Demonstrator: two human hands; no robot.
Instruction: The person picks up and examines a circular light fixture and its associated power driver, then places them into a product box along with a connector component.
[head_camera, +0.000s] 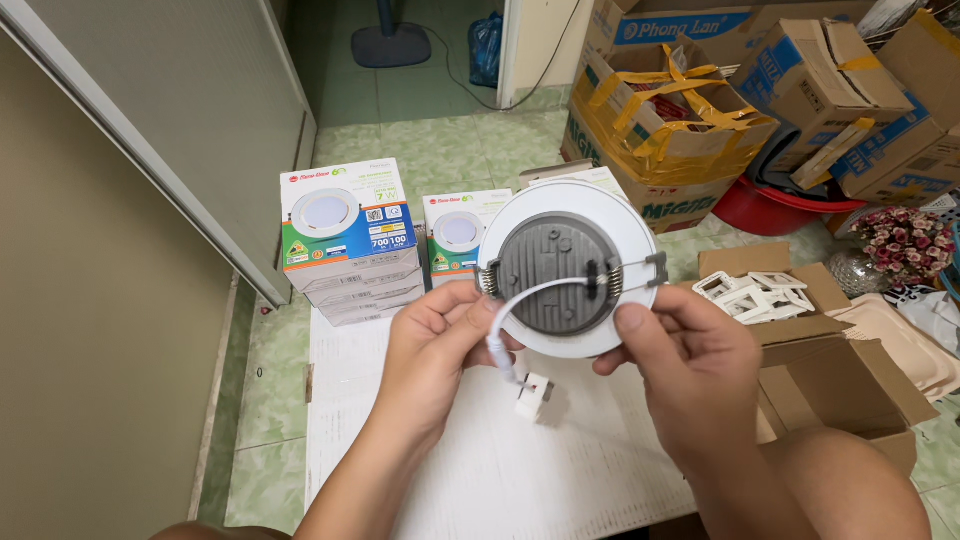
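Both hands hold a round white recessed ceiling light with its grey ribbed back toward me. My left hand grips its left rim beside a spring clip. My right hand pinches the lower right rim. A short white wire curves from the grey back and hangs down to a small white plug between my hands. A second spring clip sticks out on the right side.
A stack of white product boxes and another such box stand on the green tiled floor behind white sheets. An open carton of white plastic frames lies at right. Taped cartons, a red basin and flowers crowd the far right.
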